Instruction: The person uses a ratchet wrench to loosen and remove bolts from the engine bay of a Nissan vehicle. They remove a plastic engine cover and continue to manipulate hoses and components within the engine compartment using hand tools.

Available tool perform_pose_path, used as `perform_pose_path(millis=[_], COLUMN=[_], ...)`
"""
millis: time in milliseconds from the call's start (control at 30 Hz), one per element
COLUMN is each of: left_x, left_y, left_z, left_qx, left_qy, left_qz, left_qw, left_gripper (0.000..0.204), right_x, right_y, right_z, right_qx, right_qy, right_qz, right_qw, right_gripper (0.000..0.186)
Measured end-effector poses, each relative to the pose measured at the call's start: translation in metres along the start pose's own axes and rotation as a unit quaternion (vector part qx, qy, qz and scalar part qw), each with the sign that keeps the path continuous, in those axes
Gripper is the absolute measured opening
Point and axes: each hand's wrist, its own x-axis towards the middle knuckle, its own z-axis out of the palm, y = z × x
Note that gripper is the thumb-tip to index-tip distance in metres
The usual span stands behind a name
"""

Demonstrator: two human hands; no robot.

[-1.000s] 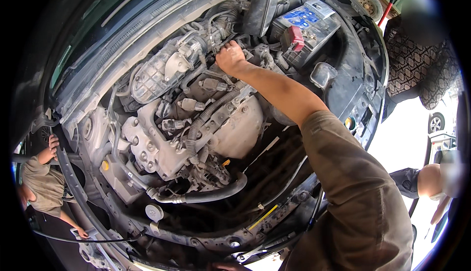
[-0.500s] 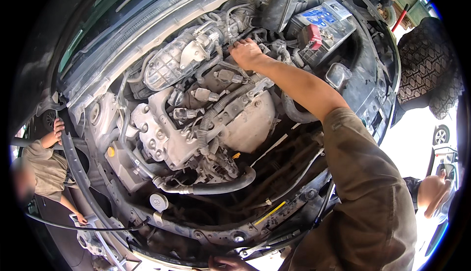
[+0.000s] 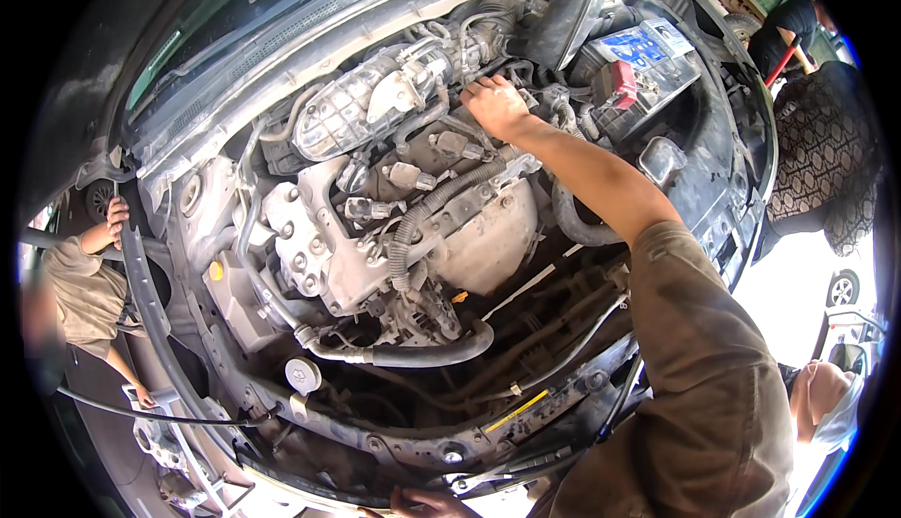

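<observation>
My right hand (image 3: 497, 105) reaches deep into the open engine bay, beside the ribbed intake manifold (image 3: 361, 110) and the hoses at its right end. Its fingers are curled downward, and the fingertips and whatever they grip are hidden. Below that hand lie ignition coils (image 3: 410, 177) on the dusty engine and a corrugated wiring conduit (image 3: 434, 201). My left hand (image 3: 430, 502) rests at the front edge of the car, partly cut off by the lower rim; its visible fingers are apart, and I see nothing in them.
A battery (image 3: 648, 77) with a red terminal cover stands right of my hand. A dark upright panel (image 3: 572, 11) rises behind it. A white-capped reservoir neck (image 3: 302, 375) and a thick black hose (image 3: 436, 354) lie nearer me. Another person (image 3: 89, 293) holds the left fender edge; others are at right.
The view has shifted slightly, so the engine bay appears farther right. My right hand stays at the same spot by the manifold. One more person shows at the upper right.
</observation>
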Motion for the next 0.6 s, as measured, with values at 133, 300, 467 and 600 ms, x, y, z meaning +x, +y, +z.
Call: perform_pose_path(millis=[133, 300, 467, 600], left_x=[0.006, 0.003, 0.003, 0.003], left_y=[0.022, 0.017, 0.020, 0.020], left_z=[-0.003, 0.001, 0.002, 0.002], left_qx=[0.061, 0.056, 0.049, 0.044], left_qy=[-0.009, 0.002, -0.010, -0.002], left_qz=[0.003, -0.002, -0.017, -0.020], left_qw=[0.998, 0.998, 0.999, 0.999], left_gripper=[0.020, 0.019, 0.019, 0.019], right_x=[-0.004, -0.004, -0.007, -0.001], right_y=[0.009, 0.020, 0.042, 0.041], right_z=[-0.002, 0.000, 0.025, 0.008], right_qx=[0.080, 0.200, 0.341, 0.795], right_qy=[-0.017, 0.045, 0.127, 0.001], right_qz=[-0.009, -0.054, 0.057, 0.231], right_qw=[0.997, 0.977, 0.930, 0.561], right_gripper=[0.026, 0.021, 0.021, 0.018])
